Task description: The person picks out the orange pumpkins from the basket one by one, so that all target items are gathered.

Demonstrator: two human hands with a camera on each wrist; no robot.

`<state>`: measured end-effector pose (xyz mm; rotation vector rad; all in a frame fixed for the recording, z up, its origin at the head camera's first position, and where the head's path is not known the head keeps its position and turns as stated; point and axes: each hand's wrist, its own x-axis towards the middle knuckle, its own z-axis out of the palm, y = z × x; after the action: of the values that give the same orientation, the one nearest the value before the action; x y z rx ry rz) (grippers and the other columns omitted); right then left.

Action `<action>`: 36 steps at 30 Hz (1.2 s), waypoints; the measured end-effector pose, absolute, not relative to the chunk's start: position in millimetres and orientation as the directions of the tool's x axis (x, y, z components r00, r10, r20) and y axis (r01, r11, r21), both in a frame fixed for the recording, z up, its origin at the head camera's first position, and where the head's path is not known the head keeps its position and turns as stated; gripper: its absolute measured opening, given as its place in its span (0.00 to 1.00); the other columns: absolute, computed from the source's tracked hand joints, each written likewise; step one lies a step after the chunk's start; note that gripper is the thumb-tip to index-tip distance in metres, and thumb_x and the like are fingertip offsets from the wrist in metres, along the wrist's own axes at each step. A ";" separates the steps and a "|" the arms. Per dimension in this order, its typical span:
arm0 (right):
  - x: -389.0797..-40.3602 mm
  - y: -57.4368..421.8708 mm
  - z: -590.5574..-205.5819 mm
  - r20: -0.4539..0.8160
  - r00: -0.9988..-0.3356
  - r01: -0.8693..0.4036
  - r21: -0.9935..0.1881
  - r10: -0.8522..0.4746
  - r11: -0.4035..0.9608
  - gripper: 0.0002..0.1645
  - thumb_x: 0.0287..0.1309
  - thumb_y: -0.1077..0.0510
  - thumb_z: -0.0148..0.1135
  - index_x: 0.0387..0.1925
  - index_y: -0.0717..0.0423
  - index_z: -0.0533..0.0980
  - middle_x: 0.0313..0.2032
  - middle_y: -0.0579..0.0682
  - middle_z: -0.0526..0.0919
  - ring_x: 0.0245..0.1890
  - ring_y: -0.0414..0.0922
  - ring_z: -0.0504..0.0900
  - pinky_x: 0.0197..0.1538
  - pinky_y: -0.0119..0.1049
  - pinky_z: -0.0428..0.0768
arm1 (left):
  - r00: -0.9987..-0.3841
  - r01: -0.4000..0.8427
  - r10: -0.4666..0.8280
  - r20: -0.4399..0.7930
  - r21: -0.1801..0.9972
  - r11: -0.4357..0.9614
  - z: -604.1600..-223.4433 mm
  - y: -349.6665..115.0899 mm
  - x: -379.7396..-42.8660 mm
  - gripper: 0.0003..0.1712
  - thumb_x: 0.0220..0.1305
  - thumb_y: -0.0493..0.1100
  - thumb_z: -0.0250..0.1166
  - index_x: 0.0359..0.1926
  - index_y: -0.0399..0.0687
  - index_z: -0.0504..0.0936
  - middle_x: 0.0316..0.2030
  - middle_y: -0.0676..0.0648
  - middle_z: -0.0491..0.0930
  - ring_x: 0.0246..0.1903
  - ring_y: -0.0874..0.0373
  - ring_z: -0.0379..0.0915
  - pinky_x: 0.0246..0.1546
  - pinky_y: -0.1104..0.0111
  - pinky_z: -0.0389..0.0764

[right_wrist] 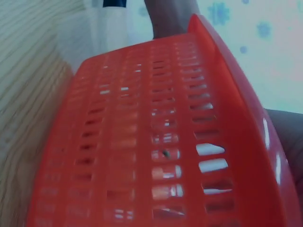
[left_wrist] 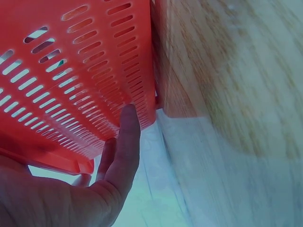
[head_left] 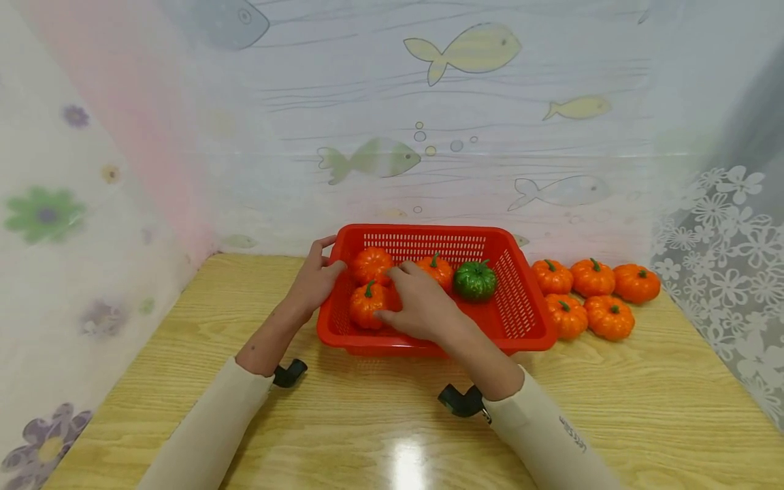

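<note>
My left hand grips the rim of the red basket at its 9 to 10 o'clock, thumb over the edge and fingers against the slotted outer wall, one of them stretched out along it. My right hand reaches into the basket, palm down, with its thumb at the side of the front orange pumpkin, which sits at the basket's 8 o'clock; my fingertips are near the back orange pumpkin at 10 o'clock. I can't tell whether that hand has a grip on anything, since its back covers what lies beneath. Just beyond my knuckles, at 12 o'clock, is a middle orange pumpkin, partly hidden, and beside it, towards 3 o'clock, sits the green pumpkin. Outside the basket, at its 3 o'clock, five orange pumpkins lie close together on the wooden table, three behind and two in front. Both my arms come in from 6 o'clock in cream sleeves. A sheet printed with fish hangs at 12 o'clock.
</note>
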<state>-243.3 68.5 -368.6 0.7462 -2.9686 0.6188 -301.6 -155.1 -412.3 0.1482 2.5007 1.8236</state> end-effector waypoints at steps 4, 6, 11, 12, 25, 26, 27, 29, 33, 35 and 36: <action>-247.5 52.8 -369.4 0.072 -0.906 -0.416 -0.331 -0.417 0.847 0.45 0.61 0.44 0.77 0.70 0.65 0.72 0.62 0.61 0.75 0.54 0.54 0.82 0.63 0.47 0.83 | -0.995 0.046 0.102 0.016 0.954 0.298 -412.2 -155.5 -301.1 0.38 0.77 0.45 0.52 0.83 0.54 0.51 0.58 0.34 0.71 0.55 0.38 0.80 0.54 0.49 0.87; -249.0 45.8 -370.7 0.053 -0.918 -0.389 -0.306 -0.392 0.869 0.46 0.60 0.42 0.77 0.69 0.66 0.72 0.60 0.61 0.75 0.52 0.53 0.82 0.62 0.47 0.84 | -0.995 0.046 0.103 0.016 0.954 0.296 -412.2 -155.8 -300.8 0.39 0.77 0.45 0.52 0.83 0.54 0.51 0.59 0.34 0.71 0.55 0.38 0.80 0.55 0.49 0.87; -251.3 34.0 -377.0 0.018 -0.940 -0.338 -0.213 -0.342 0.917 0.42 0.62 0.40 0.74 0.64 0.67 0.75 0.57 0.61 0.77 0.48 0.53 0.83 0.57 0.47 0.87 | -0.994 0.058 0.110 0.026 0.953 0.298 -411.7 -156.4 -300.2 0.38 0.77 0.44 0.51 0.83 0.53 0.51 0.59 0.34 0.70 0.55 0.38 0.80 0.54 0.49 0.87; -251.2 32.7 -378.3 0.013 -0.941 -0.335 -0.190 -0.339 0.923 0.42 0.63 0.39 0.73 0.63 0.67 0.76 0.56 0.61 0.77 0.47 0.53 0.83 0.57 0.47 0.87 | -0.993 0.060 0.111 0.028 0.952 0.299 -411.6 -156.4 -300.2 0.38 0.77 0.44 0.51 0.83 0.53 0.51 0.59 0.34 0.70 0.55 0.37 0.80 0.54 0.48 0.87; -248.8 30.1 -383.7 0.016 -0.925 -0.377 -0.168 -0.380 0.911 0.44 0.59 0.32 0.74 0.58 0.64 0.75 0.48 0.57 0.81 0.46 0.51 0.85 0.55 0.43 0.87 | -0.994 0.050 0.108 0.018 0.951 0.304 -413.5 -156.6 -301.5 0.39 0.78 0.44 0.52 0.84 0.54 0.50 0.60 0.34 0.70 0.55 0.38 0.80 0.54 0.49 0.87; -249.0 30.0 -383.9 0.017 -0.925 -0.376 -0.162 -0.379 0.912 0.43 0.59 0.32 0.74 0.57 0.64 0.75 0.48 0.57 0.81 0.46 0.51 0.85 0.55 0.43 0.88 | -0.994 0.050 0.109 0.018 0.951 0.304 -413.3 -156.6 -301.4 0.39 0.78 0.44 0.52 0.84 0.54 0.50 0.60 0.34 0.70 0.55 0.37 0.80 0.54 0.49 0.87; -248.9 29.8 -384.0 0.016 -0.927 -0.373 -0.159 -0.375 0.914 0.43 0.59 0.33 0.75 0.58 0.64 0.75 0.47 0.57 0.82 0.46 0.51 0.85 0.54 0.43 0.88 | -0.994 0.050 0.109 0.017 0.952 0.303 -413.2 -156.5 -301.2 0.39 0.78 0.44 0.52 0.84 0.54 0.50 0.60 0.34 0.70 0.56 0.37 0.80 0.54 0.49 0.87; -249.3 29.6 -383.9 0.013 -0.930 -0.365 -0.153 -0.368 0.918 0.43 0.58 0.34 0.76 0.59 0.64 0.75 0.47 0.57 0.82 0.45 0.51 0.86 0.54 0.43 0.88 | -0.994 0.049 0.110 0.017 0.953 0.300 -412.8 -156.3 -300.8 0.39 0.78 0.44 0.52 0.84 0.54 0.50 0.60 0.34 0.70 0.56 0.37 0.80 0.54 0.49 0.87; -250.3 29.4 -383.1 -0.032 -0.933 -0.348 -0.157 -0.357 0.924 0.45 0.60 0.38 0.76 0.64 0.64 0.72 0.52 0.59 0.80 0.46 0.52 0.84 0.56 0.44 0.87 | -0.994 0.045 0.110 0.013 0.954 0.296 -412.5 -155.9 -300.8 0.39 0.77 0.44 0.52 0.84 0.54 0.50 0.60 0.34 0.70 0.56 0.37 0.79 0.55 0.48 0.87; -251.1 30.1 -382.5 -0.052 -0.931 -0.350 -0.161 -0.362 0.923 0.45 0.60 0.40 0.77 0.66 0.64 0.71 0.54 0.61 0.79 0.46 0.53 0.84 0.57 0.45 0.87 | -0.994 0.045 0.111 0.013 0.955 0.293 -412.7 -155.9 -301.1 0.39 0.77 0.44 0.52 0.84 0.54 0.50 0.60 0.34 0.70 0.56 0.37 0.80 0.55 0.48 0.86; -251.6 30.7 -382.2 -0.062 -0.928 -0.353 -0.166 -0.367 0.921 0.45 0.60 0.41 0.77 0.67 0.64 0.70 0.56 0.62 0.78 0.47 0.53 0.83 0.58 0.46 0.86 | -0.994 0.045 0.111 0.013 0.955 0.292 -412.7 -155.9 -301.3 0.39 0.77 0.44 0.52 0.84 0.54 0.50 0.60 0.34 0.70 0.56 0.37 0.79 0.55 0.48 0.86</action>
<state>-251.6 30.7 -382.2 0.5945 -3.1685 0.2463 -301.3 -155.9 -412.7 0.1506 2.4796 1.8304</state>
